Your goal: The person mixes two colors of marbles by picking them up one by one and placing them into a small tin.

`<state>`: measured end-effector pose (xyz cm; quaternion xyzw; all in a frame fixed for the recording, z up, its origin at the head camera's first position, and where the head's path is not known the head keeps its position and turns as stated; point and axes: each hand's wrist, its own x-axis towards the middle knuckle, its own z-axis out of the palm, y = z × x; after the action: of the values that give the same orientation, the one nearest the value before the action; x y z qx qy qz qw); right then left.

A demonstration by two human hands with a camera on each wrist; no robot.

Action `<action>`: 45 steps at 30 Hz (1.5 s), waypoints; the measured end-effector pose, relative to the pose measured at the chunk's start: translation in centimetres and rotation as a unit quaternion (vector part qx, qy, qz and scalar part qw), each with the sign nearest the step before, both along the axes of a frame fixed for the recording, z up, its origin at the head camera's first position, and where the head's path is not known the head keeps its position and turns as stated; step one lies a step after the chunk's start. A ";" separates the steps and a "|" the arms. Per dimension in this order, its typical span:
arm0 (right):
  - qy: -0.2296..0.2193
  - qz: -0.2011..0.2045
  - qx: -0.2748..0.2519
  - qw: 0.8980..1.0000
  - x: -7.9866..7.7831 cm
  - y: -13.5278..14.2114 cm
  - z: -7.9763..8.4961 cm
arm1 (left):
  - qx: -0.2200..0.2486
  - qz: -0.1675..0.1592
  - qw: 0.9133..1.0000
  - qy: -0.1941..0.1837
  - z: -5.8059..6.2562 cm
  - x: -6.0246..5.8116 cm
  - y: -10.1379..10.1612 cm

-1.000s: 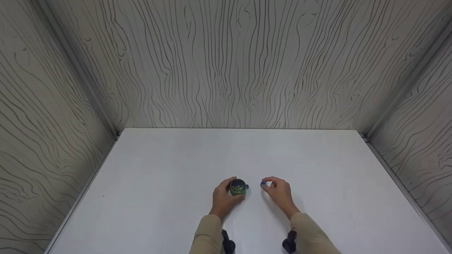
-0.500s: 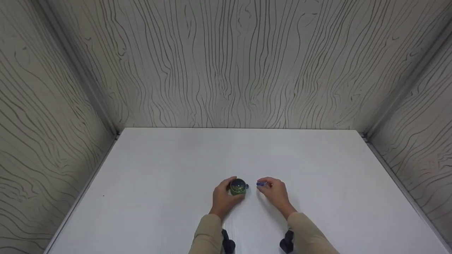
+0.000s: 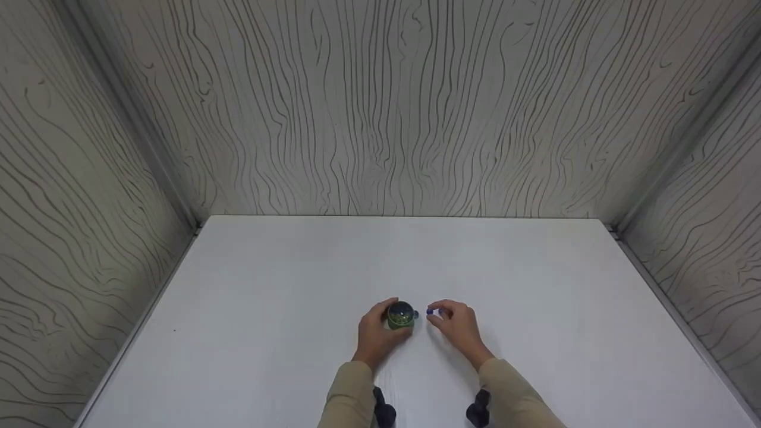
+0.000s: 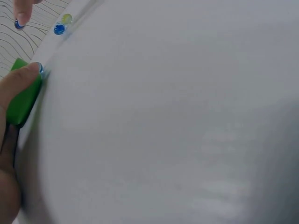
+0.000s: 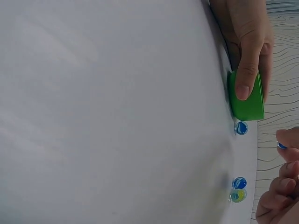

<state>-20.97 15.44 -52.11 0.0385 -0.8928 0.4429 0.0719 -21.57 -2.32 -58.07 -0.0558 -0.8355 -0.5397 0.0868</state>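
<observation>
My left hand (image 3: 377,336) grips a small green cup (image 5: 248,106) round its sides, thumb lying along the wall in the right wrist view. Shiny dark contents (image 3: 401,312) show inside its rim. Just right of the cup, my right hand (image 3: 461,328) pinches a blue glass marble (image 5: 281,145) between thumb and forefinger, raised above the table. A blue-and-clear marble (image 5: 241,128) lies on the table right beside the cup. Two more sit together near the right hand: a blue marble (image 4: 59,30) and a yellow-green marble (image 4: 67,18).
The white tabletop (image 3: 297,267) spreads round both hands. Panels with a wood-grain line pattern (image 3: 380,107) enclose it at the back and on both sides. Both forearms, in beige sleeves (image 3: 351,392), come in from the near edge with dark wrist mounts (image 3: 478,410).
My right hand has shifted left toward the cup, carrying the pinched blue marble. The left hand and cup have stayed in place.
</observation>
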 end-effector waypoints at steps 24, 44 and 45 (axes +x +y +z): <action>-0.009 0.015 -0.004 1.000 -0.4 -1.0 -0.2 | -0.006 0.004 1.000 0.004 0.0 0.0 0.0; 0.005 0.025 -0.011 1.000 -0.4 -1.9 -0.1 | -0.016 -0.002 1.000 0.020 -0.2 0.0 -0.1; 0.006 0.026 -0.009 1.000 -0.4 -1.9 -0.1 | -0.016 -0.002 1.000 0.019 -0.2 0.0 -0.1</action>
<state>-21.41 13.56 -52.24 0.0639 -0.8869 0.4528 0.0663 -21.59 -2.44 -58.28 -0.0686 -0.8420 -0.5256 0.1006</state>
